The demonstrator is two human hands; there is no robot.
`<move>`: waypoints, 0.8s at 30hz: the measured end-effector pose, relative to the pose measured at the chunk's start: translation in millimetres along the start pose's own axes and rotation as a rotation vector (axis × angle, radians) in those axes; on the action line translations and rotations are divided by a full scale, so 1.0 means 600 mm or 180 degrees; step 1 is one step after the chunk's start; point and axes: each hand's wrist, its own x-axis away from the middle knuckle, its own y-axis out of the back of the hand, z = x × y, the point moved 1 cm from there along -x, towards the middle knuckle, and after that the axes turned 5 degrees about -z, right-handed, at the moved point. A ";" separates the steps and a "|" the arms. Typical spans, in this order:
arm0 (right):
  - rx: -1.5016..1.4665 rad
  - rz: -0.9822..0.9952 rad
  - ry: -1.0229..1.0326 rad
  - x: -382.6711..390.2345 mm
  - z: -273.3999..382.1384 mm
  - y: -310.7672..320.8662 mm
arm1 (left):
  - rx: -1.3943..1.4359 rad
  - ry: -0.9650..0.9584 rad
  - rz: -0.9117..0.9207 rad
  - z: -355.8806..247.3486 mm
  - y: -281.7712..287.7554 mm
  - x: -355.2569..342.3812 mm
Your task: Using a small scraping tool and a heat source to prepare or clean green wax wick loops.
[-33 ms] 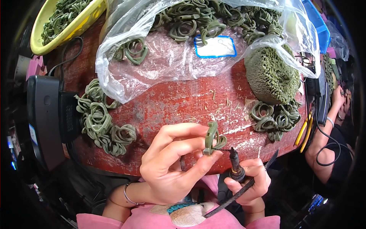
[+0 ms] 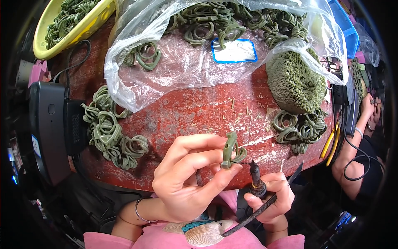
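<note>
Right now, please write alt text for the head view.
A person's left hand holds a green ring-shaped piece beside a dark-tipped tool in the right hand, at a red table. More green pieces lie near a plastic bag.

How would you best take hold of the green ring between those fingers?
Probably by its upper right part, coming from the far right: the left hand grips the green ring from the left and below, and the dark tool has its tip near the lower right.
</note>
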 end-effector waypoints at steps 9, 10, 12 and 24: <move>-0.0465 -0.0179 -0.0250 0.013 -0.013 -0.003 | -0.0042 -0.0078 0.0016 0.000 0.001 -0.001; -0.0360 -0.0162 -0.0173 0.013 -0.012 -0.002 | -0.0087 -0.0091 -0.0002 0.000 0.001 -0.001; -0.0245 -0.0154 -0.0089 0.012 -0.011 -0.002 | -0.0059 -0.0093 0.0002 0.001 0.000 -0.001; -0.0583 -0.0989 -0.0445 0.028 -0.024 0.015 | 0.0107 0.0167 -0.0002 -0.005 0.000 0.002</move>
